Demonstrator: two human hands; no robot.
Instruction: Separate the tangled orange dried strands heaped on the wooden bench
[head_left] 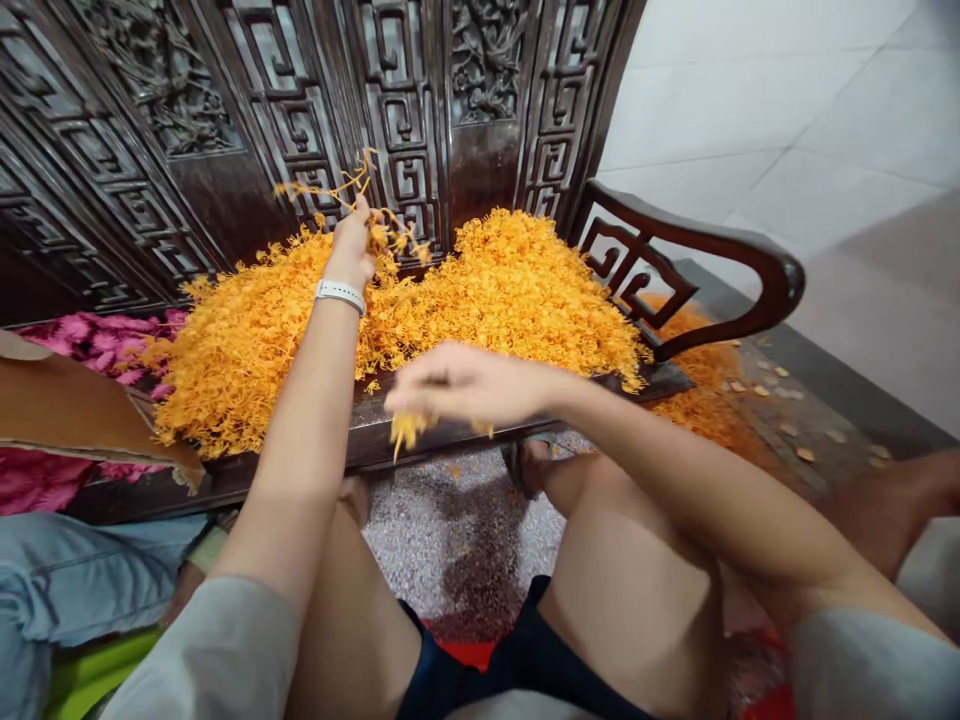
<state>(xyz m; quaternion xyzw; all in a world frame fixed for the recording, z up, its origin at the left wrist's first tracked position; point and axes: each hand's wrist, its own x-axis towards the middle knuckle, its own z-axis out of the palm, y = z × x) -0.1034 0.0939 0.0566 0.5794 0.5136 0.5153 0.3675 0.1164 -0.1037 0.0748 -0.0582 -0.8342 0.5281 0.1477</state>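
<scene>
A big heap of orange flower pieces (517,290) covers the seat of a dark carved wooden bench (420,430). My left hand (352,245), with a white band at the wrist, is raised over the heap and closed on a tangled bunch of orange sprigs (337,190). My right hand (457,385) hovers at the bench's front edge, blurred, fingers pinched on a small orange piece (405,430) that hangs below them.
The bench's carved back (300,110) and curved armrest (697,260) bound the heap. Pink flowers (97,340) and brown cardboard (67,410) lie at left. Orange bits (705,400) lie on the floor past the armrest. My knees are below; another person's limb (892,500) at right.
</scene>
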